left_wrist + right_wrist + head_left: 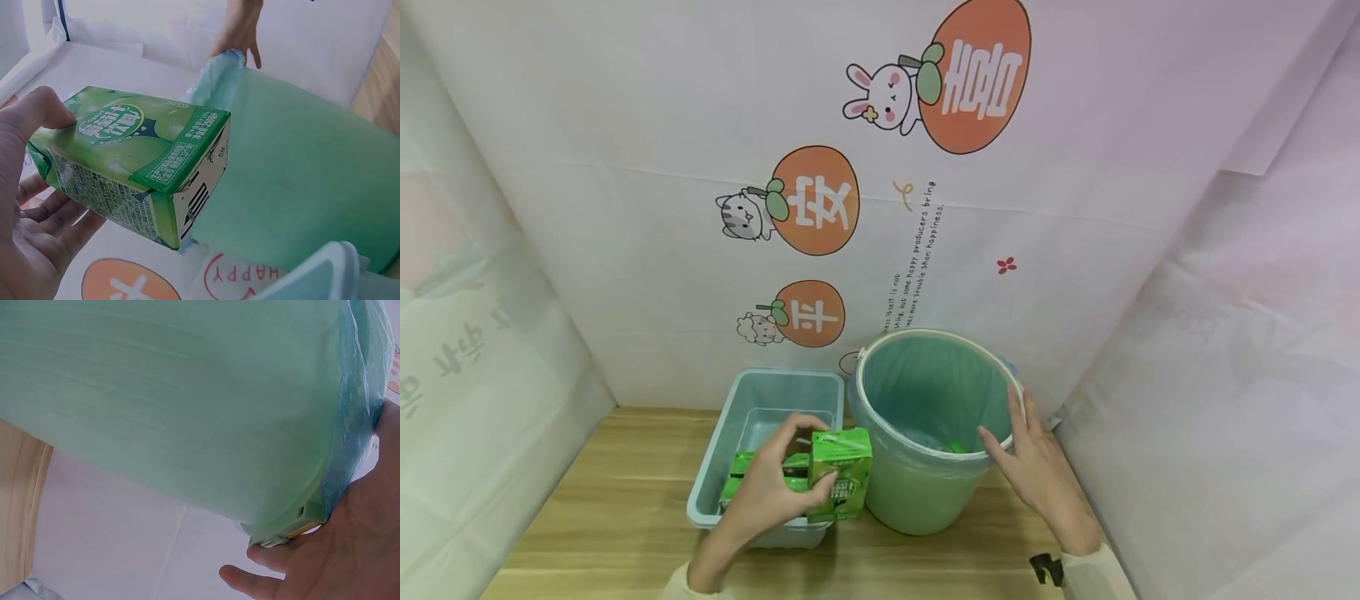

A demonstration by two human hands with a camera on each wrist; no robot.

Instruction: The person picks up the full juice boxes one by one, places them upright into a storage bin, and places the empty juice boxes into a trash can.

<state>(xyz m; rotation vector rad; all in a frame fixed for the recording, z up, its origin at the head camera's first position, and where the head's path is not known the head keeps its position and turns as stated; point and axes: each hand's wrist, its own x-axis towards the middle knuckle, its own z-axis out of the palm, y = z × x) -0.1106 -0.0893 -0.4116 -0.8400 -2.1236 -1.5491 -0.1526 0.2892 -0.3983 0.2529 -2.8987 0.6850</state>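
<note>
In the head view my left hand (763, 492) pinches a green juice box (848, 454) between thumb and fingers. The carton is held up between a blue plastic basin (706, 487) and a green trash bin (917, 496). Seen from the left wrist, the thumb presses one printed face of the juice box (169, 134), and its end with a barcode points at the bin (300, 169). My right hand (1041, 471) touches the bin's right rim, its fingers extended; the right wrist view shows that hand (350, 556) against the bag-lined edge.
Other green cartons (739, 465) lie in the basin's near part. A thin bluish bag (356, 406) lines the bin, and a bit of green (955, 447) shows inside. Both containers stand on a wood-grain table (625, 500), with white printed cloth (662, 275) behind and at the sides.
</note>
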